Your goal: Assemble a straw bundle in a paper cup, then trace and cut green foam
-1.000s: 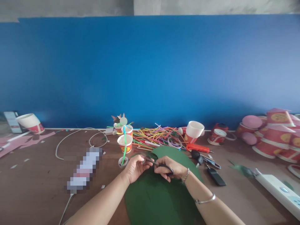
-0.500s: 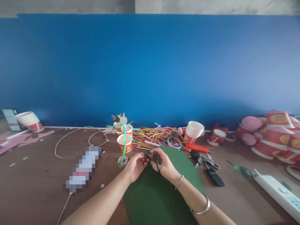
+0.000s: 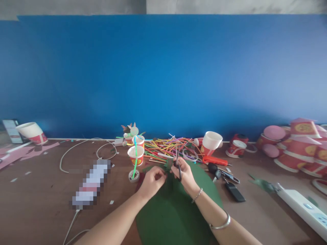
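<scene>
My right hand [image 3: 186,174] is closed around a pair of scissors [image 3: 178,170], black-handled, with the metal blades pointing away from me. Close by on the left, my left hand [image 3: 152,182] is pinched at the fingertips beside a small dark green paper piece [image 3: 169,164]; whether the fingers grip it is hard to make out. Beneath both hands lies a large green paper sheet [image 3: 178,214] with a rounded outline.
Colourful sticks [image 3: 163,146] lie heaped beyond my hands. Paper cups [image 3: 135,160] stand left of them, a stacked white cup [image 3: 212,139] right. An orange cutter [image 3: 215,161], keys [image 3: 233,190], a power strip [image 3: 304,207] and a blurred phone [image 3: 92,183] lie around the sheet.
The scissors have swung upright in my right hand, blades now pointing away from me. My hands have moved slightly apart, and the green paper piece shows more clearly between them.
</scene>
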`<state>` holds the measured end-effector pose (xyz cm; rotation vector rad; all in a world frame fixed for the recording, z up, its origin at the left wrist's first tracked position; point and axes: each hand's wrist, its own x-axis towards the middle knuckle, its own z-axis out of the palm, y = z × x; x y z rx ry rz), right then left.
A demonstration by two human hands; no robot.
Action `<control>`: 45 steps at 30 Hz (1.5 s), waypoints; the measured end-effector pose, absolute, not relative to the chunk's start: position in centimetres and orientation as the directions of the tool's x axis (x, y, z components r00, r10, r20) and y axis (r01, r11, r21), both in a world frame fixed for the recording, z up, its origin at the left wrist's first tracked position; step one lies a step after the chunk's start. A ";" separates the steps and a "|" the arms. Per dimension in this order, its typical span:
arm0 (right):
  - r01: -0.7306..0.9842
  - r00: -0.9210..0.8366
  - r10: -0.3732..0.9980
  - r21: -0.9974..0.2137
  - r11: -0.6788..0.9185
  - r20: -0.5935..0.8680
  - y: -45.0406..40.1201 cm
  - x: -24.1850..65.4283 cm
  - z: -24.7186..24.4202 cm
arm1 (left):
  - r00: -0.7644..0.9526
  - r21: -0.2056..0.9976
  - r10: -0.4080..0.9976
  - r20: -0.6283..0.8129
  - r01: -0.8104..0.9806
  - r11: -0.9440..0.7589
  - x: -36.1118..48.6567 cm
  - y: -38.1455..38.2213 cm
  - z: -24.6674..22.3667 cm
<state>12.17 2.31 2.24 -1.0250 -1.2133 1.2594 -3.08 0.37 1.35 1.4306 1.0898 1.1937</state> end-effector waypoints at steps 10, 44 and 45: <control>-0.048 -0.293 0.952 -0.996 0.074 0.085 2.5 12.2 1.0 | 0.058 0.994 0.995 0.078 -0.075 -0.073 -3.1 -0.2 1.5; 0.103 -0.420 0.907 -0.995 0.016 -0.029 1.6 11.9 2.0 | -0.114 0.893 0.990 -0.087 -0.449 0.026 -3.5 1.1 1.8; 0.109 -0.438 0.898 -0.994 0.012 -0.037 1.5 11.8 2.0 | -0.116 0.894 0.990 -0.082 -0.448 0.022 -3.5 1.1 1.8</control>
